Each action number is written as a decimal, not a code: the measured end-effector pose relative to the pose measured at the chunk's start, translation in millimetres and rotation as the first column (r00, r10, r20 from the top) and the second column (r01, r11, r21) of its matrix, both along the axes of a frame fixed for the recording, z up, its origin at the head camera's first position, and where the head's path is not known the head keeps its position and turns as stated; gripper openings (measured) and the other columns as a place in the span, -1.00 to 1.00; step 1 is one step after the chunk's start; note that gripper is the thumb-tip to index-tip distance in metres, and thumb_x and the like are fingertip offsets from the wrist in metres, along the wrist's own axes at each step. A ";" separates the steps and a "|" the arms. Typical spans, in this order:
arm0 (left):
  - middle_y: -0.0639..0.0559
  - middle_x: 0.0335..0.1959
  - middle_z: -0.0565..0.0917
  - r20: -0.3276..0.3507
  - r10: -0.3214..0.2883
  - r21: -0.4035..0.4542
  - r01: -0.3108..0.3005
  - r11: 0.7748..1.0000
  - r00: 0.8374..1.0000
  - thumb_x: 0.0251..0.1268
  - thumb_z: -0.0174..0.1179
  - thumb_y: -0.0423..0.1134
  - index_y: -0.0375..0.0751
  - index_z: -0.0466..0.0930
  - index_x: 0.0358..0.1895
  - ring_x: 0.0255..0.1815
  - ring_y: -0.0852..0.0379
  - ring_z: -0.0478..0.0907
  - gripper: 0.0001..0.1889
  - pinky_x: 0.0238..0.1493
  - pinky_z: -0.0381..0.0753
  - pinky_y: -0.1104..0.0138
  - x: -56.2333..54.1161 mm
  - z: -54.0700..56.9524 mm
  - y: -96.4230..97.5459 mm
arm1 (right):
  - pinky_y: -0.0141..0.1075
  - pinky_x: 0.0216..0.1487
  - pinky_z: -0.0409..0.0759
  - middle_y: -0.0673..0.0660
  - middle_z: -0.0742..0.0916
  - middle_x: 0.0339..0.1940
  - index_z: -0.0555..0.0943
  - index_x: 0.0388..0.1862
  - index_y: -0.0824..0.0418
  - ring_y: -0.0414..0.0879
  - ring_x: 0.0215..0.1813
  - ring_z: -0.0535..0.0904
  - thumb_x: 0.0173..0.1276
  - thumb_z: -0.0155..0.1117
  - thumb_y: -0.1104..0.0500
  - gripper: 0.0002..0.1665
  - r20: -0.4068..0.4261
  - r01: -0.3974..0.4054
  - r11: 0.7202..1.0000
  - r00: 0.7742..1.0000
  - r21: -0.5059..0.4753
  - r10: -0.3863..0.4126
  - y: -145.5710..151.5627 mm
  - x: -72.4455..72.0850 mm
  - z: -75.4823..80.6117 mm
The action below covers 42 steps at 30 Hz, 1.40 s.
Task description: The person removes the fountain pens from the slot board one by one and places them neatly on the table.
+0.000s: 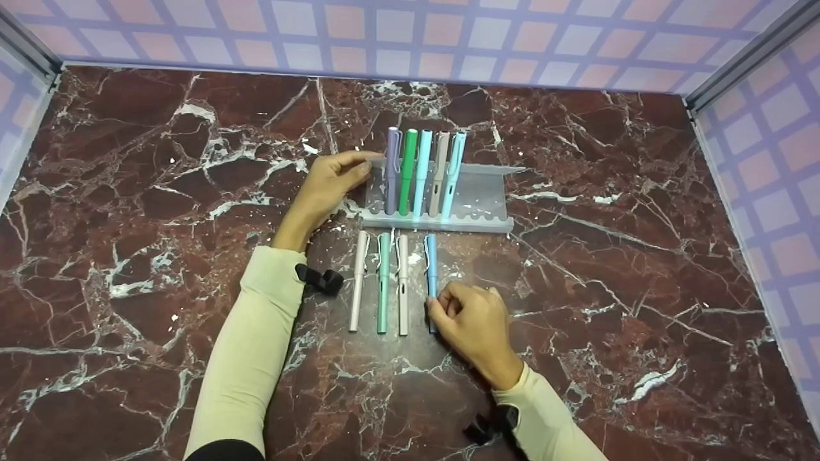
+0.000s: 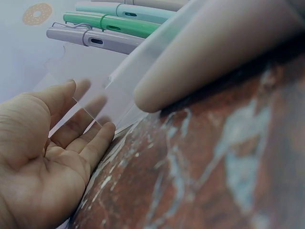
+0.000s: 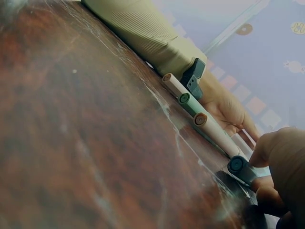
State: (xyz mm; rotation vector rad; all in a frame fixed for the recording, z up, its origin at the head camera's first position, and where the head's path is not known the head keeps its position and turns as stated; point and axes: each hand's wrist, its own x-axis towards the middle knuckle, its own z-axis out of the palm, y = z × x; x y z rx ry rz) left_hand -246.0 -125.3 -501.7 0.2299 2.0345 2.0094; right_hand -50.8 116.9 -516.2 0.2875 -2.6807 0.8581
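Five pens [image 1: 407, 173] are leaning in the clear rack [image 1: 487, 195], sitting toward its left. Left hand [image 1: 332, 182] is pinching the rack's left edge; right hand [image 1: 477, 320] is gripping the blue pen [image 1: 431, 256], near three more pens [image 1: 383, 282] lying on the table [image 1: 608, 256].

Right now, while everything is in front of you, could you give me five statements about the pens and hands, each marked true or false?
1. Five pens are in the clear rack. True.
2. The purple pen is at the left end of that row. True.
3. The right hand is holding the purple pen. False: the right hand pinches the blue pen.
4. Only two pens are in front of the rack. False: four pens are, counting the blue one.
5. The left hand is at the rack's left side. True.
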 end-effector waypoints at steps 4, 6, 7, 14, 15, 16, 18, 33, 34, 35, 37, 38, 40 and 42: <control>-0.09 0.25 0.63 0.001 -0.003 0.006 0.003 1.000 1.000 0.50 0.08 -0.33 -0.18 0.63 0.17 0.27 -0.01 0.53 -0.72 0.37 0.50 0.33 0.5 0.1 0.3 | -0.33 -0.46 0.27 -0.14 0.49 -0.82 0.49 -0.71 0.03 -0.27 -0.69 0.34 0.16 0.48 0.04 -0.62 -0.006 0.002 1.000 1.000 -0.009 -0.002 0.0 0.6 -0.4; -0.08 0.25 0.63 0.005 -0.005 0.008 0.005 1.000 1.000 0.50 0.09 -0.33 -0.17 0.64 0.16 0.28 0.00 0.52 -0.72 0.38 0.50 0.32 0.8 0.6 0.4 | -0.34 -0.47 0.25 -0.14 0.49 -0.82 0.49 -0.71 0.03 -0.27 -0.69 0.33 0.18 0.47 0.02 -0.60 -0.009 0.002 1.000 1.000 -0.011 -0.002 0.3 0.4 -0.6; -0.08 0.25 0.63 0.007 -0.005 0.011 0.005 1.000 1.000 0.50 0.09 -0.34 -0.17 0.64 0.16 0.28 -0.01 0.52 -0.72 0.38 0.50 0.31 1.0 0.8 0.2 | -0.34 -0.47 0.25 -0.14 0.49 -0.82 0.48 -0.71 0.03 -0.27 -0.69 0.33 0.19 0.47 0.01 -0.60 -0.012 0.002 1.000 1.000 -0.013 -0.002 0.5 0.5 -0.6; -0.12 0.23 0.64 0.009 0.001 0.040 -0.002 0.999 1.000 0.49 0.10 -0.35 -0.21 0.64 0.15 0.27 -0.03 0.53 -0.73 0.38 0.50 0.31 0.0 1.1 0.0 | -0.35 -0.59 0.37 -0.11 0.54 -0.82 0.52 -0.69 0.05 -0.31 -0.71 0.31 0.24 0.43 -0.01 -0.60 -0.008 -0.012 1.000 1.000 -0.026 0.012 1.7 -3.8 0.0; -0.13 0.23 0.64 0.008 0.001 0.045 -0.001 0.999 1.000 0.49 0.10 -0.36 -0.22 0.64 0.15 0.28 -0.03 0.53 -0.73 0.39 0.49 0.31 -0.1 1.0 -0.1 | -0.37 -0.62 0.37 -0.11 0.54 -0.81 0.52 -0.69 0.06 -0.32 -0.71 0.31 0.25 0.43 -0.01 -0.60 -0.003 -0.013 0.999 1.000 -0.031 0.013 1.9 -4.6 0.0; -0.13 0.23 0.63 0.010 0.000 0.049 0.000 0.999 1.000 0.49 0.10 -0.36 -0.23 0.63 0.16 0.28 -0.04 0.53 -0.73 0.40 0.48 0.32 0.1 1.0 -0.3 | -0.39 -0.65 0.36 -0.11 0.54 -0.81 0.52 -0.69 0.06 -0.33 -0.70 0.30 0.26 0.42 -0.01 -0.60 0.002 -0.012 0.999 1.000 -0.035 0.012 2.2 -5.5 0.0; -0.13 0.23 0.63 0.009 -0.001 0.045 0.001 0.999 1.000 0.49 0.09 -0.36 -0.23 0.63 0.16 0.28 -0.04 0.52 -0.72 0.40 0.47 0.32 0.2 0.7 -0.5 | -0.41 -0.68 0.34 -0.10 0.53 -0.81 0.52 -0.68 0.07 -0.33 -0.69 0.30 0.26 0.42 0.00 -0.61 0.009 -0.005 0.999 1.000 -0.043 0.006 3.0 -6.8 0.1; -0.10 0.26 0.62 0.006 -0.004 0.020 0.004 1.000 1.000 0.50 0.10 -0.34 -0.20 0.63 0.17 0.30 -0.01 0.51 -0.72 0.40 0.47 0.33 0.8 2.1 -0.6 | -0.46 -0.67 0.36 -0.02 0.57 -0.76 0.58 -0.60 0.19 -0.33 -0.67 0.29 0.28 0.42 0.16 -0.71 0.005 -0.103 0.981 0.994 -0.163 0.105 15.7 -29.6 1.7; -0.10 0.26 0.62 0.005 -0.003 0.013 0.003 1.000 1.000 0.50 0.10 -0.33 -0.19 0.63 0.17 0.30 0.00 0.51 -0.72 0.40 0.47 0.34 0.6 1.9 -0.7 | -0.46 -0.66 0.37 -0.02 0.57 -0.75 0.59 -0.59 0.19 -0.33 -0.67 0.30 0.28 0.42 0.16 -0.71 0.011 -0.109 0.981 0.994 -0.159 0.112 17.1 -31.7 1.5; -0.09 0.26 0.62 0.004 -0.004 0.011 0.004 1.000 1.000 0.50 0.10 -0.33 -0.19 0.63 0.18 0.31 0.00 0.51 -0.72 0.40 0.47 0.34 0.6 1.9 -0.7 | -0.45 -0.66 0.38 -0.01 0.58 -0.75 0.60 -0.59 0.19 -0.33 -0.67 0.30 0.29 0.41 0.15 -0.72 0.020 -0.114 0.981 0.993 -0.154 0.119 18.4 -33.8 1.9; -0.09 0.26 0.62 0.003 -0.001 0.002 0.001 1.000 1.000 0.50 0.10 -0.33 -0.18 0.63 0.17 0.30 0.01 0.52 -0.72 0.39 0.48 0.34 0.1 1.3 -0.8 | -0.45 -0.65 0.39 -0.01 0.59 -0.73 0.61 -0.57 0.19 -0.32 -0.66 0.32 0.30 0.41 0.15 -0.73 0.030 -0.124 0.981 0.991 -0.149 0.130 21.2 -38.6 1.9; -0.09 0.25 0.63 0.004 0.001 0.002 -0.001 1.000 1.000 0.50 0.11 -0.33 -0.18 0.64 0.17 0.29 0.01 0.52 -0.72 0.39 0.48 0.33 -0.1 1.2 -0.6 | -0.46 -0.64 0.40 -0.01 0.60 -0.73 0.62 -0.56 0.19 -0.32 -0.66 0.32 0.31 0.40 0.14 -0.73 0.032 -0.130 0.981 0.990 -0.147 0.136 22.5 -41.0 2.2; -0.09 0.25 0.63 0.003 -0.001 0.005 0.001 1.000 1.000 0.50 0.10 -0.33 -0.19 0.64 0.17 0.29 -0.01 0.53 -0.72 0.38 0.49 0.31 -0.1 0.8 -0.4 | -0.48 -0.64 0.39 -0.01 0.60 -0.72 0.62 -0.55 0.19 -0.31 -0.66 0.33 0.32 0.40 0.15 -0.74 0.028 -0.149 0.976 0.987 -0.156 0.155 25.0 -46.7 1.6; -0.10 0.24 0.64 0.003 -0.002 0.012 0.002 1.000 1.000 0.50 0.10 -0.33 -0.19 0.64 0.16 0.28 -0.03 0.53 -0.72 0.38 0.50 0.30 -0.1 0.6 -0.2 | -0.49 -0.64 0.38 0.00 0.60 -0.71 0.63 -0.54 0.21 -0.30 -0.66 0.33 0.32 0.39 0.16 -0.75 0.012 -0.174 0.971 0.984 -0.165 0.178 27.0 -52.2 1.3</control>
